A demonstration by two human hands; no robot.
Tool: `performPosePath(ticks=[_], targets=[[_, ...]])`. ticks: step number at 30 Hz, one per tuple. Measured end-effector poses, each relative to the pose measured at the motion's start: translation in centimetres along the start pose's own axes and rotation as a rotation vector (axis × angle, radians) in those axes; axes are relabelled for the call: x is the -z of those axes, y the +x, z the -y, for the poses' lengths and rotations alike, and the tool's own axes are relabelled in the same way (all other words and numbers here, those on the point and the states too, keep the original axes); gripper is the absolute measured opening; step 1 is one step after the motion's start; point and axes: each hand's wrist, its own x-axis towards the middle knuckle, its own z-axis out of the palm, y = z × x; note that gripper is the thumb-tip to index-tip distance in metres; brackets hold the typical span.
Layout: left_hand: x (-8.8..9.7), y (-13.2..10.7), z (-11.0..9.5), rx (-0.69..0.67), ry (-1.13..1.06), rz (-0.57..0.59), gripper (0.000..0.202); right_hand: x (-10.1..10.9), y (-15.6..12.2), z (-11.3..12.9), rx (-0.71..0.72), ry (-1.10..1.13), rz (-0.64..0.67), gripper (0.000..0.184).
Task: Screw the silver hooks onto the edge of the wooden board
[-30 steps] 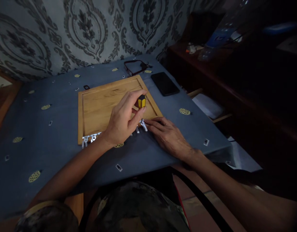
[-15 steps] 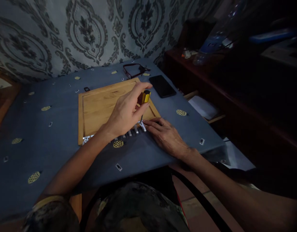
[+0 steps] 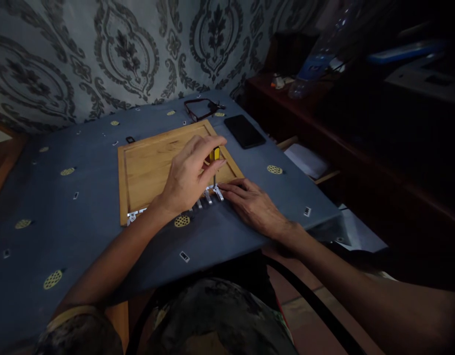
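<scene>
My left hand (image 3: 186,177) is closed around the yellow-and-black handle of a screwdriver (image 3: 217,154). The screwdriver stands upright, its thin shaft reaching down to the right end of a silver metal hook rail (image 3: 208,197). That rail runs along the near edge of a framed wooden board (image 3: 149,167), and my left hand and wrist hide its middle. My right hand (image 3: 255,206) lies low at the board's near right corner, fingers stretched out, fingertips touching or right beside the rail's end. I cannot make out a screw under the screwdriver tip.
On the blue patterned tablecloth (image 3: 87,231), a black phone (image 3: 244,131) lies right of the board and glasses (image 3: 199,109) lie behind it. A small black piece (image 3: 130,140) sits near the far left corner. A plastic bottle (image 3: 312,71) stands on dark red furniture at right.
The view has shifted slightly. My left hand and the screwdriver handle have moved a little left and down, the shaft now more upright. My right hand stays by the rail's end.
</scene>
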Motion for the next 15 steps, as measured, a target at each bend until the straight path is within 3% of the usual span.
performPosePath(ticks=[6,15], targets=[[-0.1,-0.03,-0.25,0.037,-0.028,0.043,0.037,-0.04,-0.01,0.03,-0.01,0.011,0.001,0.038],[-0.28,0.01,-0.37,0.087,-0.054,0.027,0.022,-0.11,0.0,-0.11,-0.009,0.0,0.008,0.038]])
